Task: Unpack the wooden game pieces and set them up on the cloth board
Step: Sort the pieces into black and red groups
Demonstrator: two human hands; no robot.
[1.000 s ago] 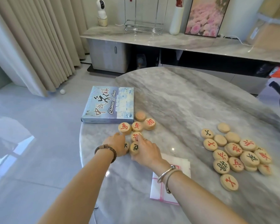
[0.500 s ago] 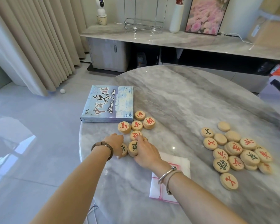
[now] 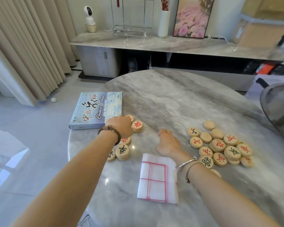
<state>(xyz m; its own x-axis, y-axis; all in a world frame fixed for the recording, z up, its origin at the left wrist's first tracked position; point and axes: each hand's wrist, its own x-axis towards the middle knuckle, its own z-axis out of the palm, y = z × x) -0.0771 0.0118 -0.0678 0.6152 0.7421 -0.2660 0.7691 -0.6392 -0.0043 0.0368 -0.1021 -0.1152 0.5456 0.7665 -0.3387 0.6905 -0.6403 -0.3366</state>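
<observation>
Round wooden game pieces lie in two groups on the marble table [image 3: 170,102]. The left group [image 3: 122,151] sits by the box, with a red-marked piece [image 3: 137,126] at its far end. A right pile [image 3: 220,145] holds several red- and black-marked pieces. My left hand [image 3: 120,126] rests palm down over the left group and hides some pieces; its fingers are hidden. My right hand [image 3: 167,144] lies between the groups, fingers curled, with nothing visible in it. The folded white cloth board [image 3: 157,179] with red lines lies near my right wrist.
The blue Chinese chess box [image 3: 95,110] lies shut at the table's left edge. A dark mesh object [image 3: 277,105] juts in at the right. Behind the table stands a low marble sideboard [image 3: 154,44]. The table's curved left edge runs just beside the left group.
My right hand left the left group and moved right to bare table. My left hand moved forward over the pieces next to the box. The folded cloth is now uncovered.
</observation>
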